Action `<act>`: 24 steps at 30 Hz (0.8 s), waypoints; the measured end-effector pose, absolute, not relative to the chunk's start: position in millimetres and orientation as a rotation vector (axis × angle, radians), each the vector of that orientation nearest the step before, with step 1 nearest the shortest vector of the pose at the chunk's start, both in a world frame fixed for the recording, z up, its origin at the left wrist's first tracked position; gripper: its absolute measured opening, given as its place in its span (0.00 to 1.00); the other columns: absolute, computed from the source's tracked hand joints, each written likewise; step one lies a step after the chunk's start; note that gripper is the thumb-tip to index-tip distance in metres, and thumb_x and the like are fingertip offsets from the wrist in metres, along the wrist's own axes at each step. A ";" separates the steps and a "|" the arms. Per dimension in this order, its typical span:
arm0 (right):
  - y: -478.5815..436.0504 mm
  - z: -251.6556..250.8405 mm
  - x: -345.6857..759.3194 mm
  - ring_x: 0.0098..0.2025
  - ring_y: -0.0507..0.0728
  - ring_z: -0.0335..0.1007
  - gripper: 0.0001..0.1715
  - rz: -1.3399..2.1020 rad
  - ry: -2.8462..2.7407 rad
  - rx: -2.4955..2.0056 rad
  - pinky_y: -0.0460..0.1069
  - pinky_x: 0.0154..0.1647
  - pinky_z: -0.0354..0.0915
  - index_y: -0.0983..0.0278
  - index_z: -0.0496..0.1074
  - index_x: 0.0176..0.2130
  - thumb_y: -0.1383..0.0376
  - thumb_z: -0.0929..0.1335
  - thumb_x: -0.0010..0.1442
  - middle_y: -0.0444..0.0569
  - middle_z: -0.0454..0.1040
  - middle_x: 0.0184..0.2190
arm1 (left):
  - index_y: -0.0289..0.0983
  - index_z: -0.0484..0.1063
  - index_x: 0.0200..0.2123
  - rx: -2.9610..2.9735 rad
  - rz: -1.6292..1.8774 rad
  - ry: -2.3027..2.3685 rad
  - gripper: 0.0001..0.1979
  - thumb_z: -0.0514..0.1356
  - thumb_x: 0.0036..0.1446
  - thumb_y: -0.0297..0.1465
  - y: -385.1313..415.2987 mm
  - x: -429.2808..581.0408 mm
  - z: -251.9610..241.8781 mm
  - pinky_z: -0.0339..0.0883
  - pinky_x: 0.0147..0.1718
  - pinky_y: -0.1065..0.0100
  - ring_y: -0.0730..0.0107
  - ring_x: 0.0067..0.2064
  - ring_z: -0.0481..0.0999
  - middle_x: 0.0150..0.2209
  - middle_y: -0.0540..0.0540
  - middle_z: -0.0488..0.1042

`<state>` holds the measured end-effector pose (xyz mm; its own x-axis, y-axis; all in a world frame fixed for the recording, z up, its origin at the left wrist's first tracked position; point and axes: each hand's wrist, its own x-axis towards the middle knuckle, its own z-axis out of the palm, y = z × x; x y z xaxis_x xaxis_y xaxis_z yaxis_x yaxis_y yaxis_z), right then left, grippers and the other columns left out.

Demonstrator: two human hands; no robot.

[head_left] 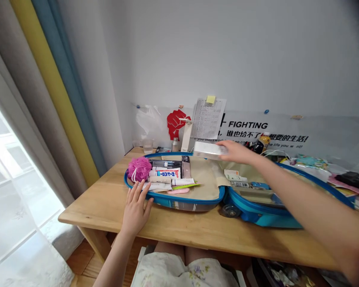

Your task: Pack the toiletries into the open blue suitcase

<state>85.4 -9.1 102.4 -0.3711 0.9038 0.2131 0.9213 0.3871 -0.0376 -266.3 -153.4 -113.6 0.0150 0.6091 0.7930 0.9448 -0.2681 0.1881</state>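
Spreading its fingers, the left hand point(137, 209) lies at the near edge of the blue suitcase point(194, 202), a pink puff point(139, 169) just beyond its fingertips and toothpaste point(168, 173) ahead to its right. Farther right, a white box point(208, 150) sits gripped in the right hand point(237, 152), jutting leftward from its fingers above the suitcase.

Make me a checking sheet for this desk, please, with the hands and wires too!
Surface: wooden desk, open blue suitcase on it.
Things: white box above the suitcase; pink puff and tubes in its left half.
Clutter: clear cup and bottle behind.
Hands: right hand grips the box; left hand is at the near rim.
Cables: what looks like a white cord near the bottle.
Surroundings: curtains left, wall banner behind.
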 end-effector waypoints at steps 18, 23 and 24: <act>69.3 19.4 -117.5 0.58 0.65 0.63 0.37 -0.067 -2.724 -1.290 0.53 0.54 0.63 0.63 0.61 0.61 0.63 0.70 0.54 0.59 0.67 0.56 | 0.42 0.56 0.64 -1.925 -1.115 -1.651 0.25 0.51 0.64 0.33 -152.4 -267.4 -115.4 0.52 0.63 0.47 0.54 0.67 0.54 0.65 0.40 0.59; 73.7 18.3 -123.4 0.58 0.66 0.65 0.37 -0.053 -2.775 -1.276 0.54 0.55 0.63 0.62 0.62 0.61 0.62 0.71 0.54 0.58 0.67 0.57 | 0.42 0.56 0.65 -1.936 -1.117 -1.666 0.25 0.51 0.64 0.33 -152.1 -268.0 -114.7 0.51 0.63 0.46 0.54 0.68 0.52 0.65 0.40 0.59; 73.5 17.6 -124.7 0.58 0.66 0.65 0.37 -0.048 -2.783 -1.274 0.54 0.55 0.63 0.62 0.62 0.61 0.62 0.70 0.55 0.58 0.67 0.57 | 0.42 0.56 0.65 -1.937 -1.116 -1.669 0.25 0.51 0.64 0.33 -152.1 -268.0 -114.5 0.51 0.63 0.46 0.54 0.68 0.52 0.65 0.41 0.59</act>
<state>-124.7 73.5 17.6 -0.6508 0.7544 0.0856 0.7569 0.6535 -0.0048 -268.0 -152.1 -114.5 -0.0039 0.6677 0.7445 0.9432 -0.2449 0.2246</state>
